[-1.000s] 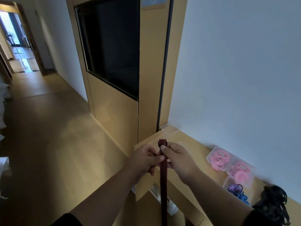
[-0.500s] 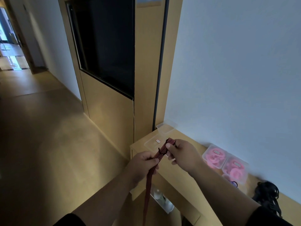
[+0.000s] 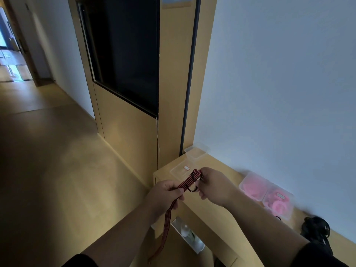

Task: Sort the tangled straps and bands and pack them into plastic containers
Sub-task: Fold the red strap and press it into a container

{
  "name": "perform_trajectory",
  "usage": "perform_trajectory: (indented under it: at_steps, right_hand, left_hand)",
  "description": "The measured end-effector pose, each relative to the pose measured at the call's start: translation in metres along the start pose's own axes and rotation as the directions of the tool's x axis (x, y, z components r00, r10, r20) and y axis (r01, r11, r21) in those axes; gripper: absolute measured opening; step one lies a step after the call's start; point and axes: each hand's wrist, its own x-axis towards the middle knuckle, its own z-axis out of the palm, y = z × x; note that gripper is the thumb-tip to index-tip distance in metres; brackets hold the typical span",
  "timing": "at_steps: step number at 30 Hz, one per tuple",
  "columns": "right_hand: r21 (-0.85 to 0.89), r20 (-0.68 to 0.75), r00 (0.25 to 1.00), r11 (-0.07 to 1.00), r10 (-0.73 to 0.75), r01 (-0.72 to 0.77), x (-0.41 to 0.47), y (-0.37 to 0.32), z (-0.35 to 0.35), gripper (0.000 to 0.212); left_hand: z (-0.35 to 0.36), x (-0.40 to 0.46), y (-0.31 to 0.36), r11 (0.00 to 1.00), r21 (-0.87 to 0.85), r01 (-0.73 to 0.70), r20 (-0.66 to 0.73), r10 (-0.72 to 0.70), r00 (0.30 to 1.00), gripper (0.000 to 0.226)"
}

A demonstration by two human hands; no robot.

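Observation:
A red-and-black striped strap [image 3: 187,182] stretches between my two hands above the left end of the wooden table [image 3: 215,207]. My right hand [image 3: 213,185] pinches its folded upper end, where a small dark ring hangs. My left hand [image 3: 165,193] grips the strap lower down, and the long tail [image 3: 165,230] hangs below it toward the floor. A clear empty plastic container [image 3: 196,151] stands at the table's far corner. A clear lid with a small label [image 3: 181,170] lies just behind my hands.
Two closed containers with pink bands [image 3: 252,186] [image 3: 278,203] stand along the white wall. A black tangle of straps [image 3: 316,229] lies at the right. A bottle [image 3: 185,229] sits on a shelf under the table. Open floor and a corridor lie to the left.
The strap hung straight down from both hands held together. Now my hands are apart and the strap's top section runs at a slant between them. The view has turned slightly left.

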Motion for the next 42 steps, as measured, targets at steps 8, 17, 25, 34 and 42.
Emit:
perform_trajectory:
  at_steps: [8,17,25,34,42]
  right_hand:
    - [-0.234,-0.081,0.986,0.964,-0.149,0.126,0.003,0.01,0.009,0.009]
    - [0.42,-0.087,0.996,0.907,0.028,0.011,-0.004,0.0,0.015,0.009]
    - [0.569,-0.08,0.989,0.82,0.126,-0.059,-0.015,-0.005,0.008,0.016]
    - [0.713,0.132,0.977,0.669,0.165,-0.209,-0.022,-0.002,0.013,0.017]
    - [0.614,0.158,0.977,0.761,0.143,-0.21,-0.024,0.007,0.026,0.031]
  left_hand:
    - [0.001,0.001,0.002,0.997,-0.066,0.037,0.018,-0.036,0.999,0.013]
    - [0.02,-0.006,-0.002,0.989,-0.139,0.053,0.075,-0.043,0.996,0.019]
    - [0.024,-0.013,-0.013,0.998,0.007,-0.061,0.08,0.06,0.995,0.016]
    - [0.025,-0.016,0.0,0.954,0.144,-0.261,-0.095,0.276,0.956,0.053]
    - [0.025,-0.026,0.013,0.905,0.204,-0.373,-0.161,0.407,0.899,0.029]
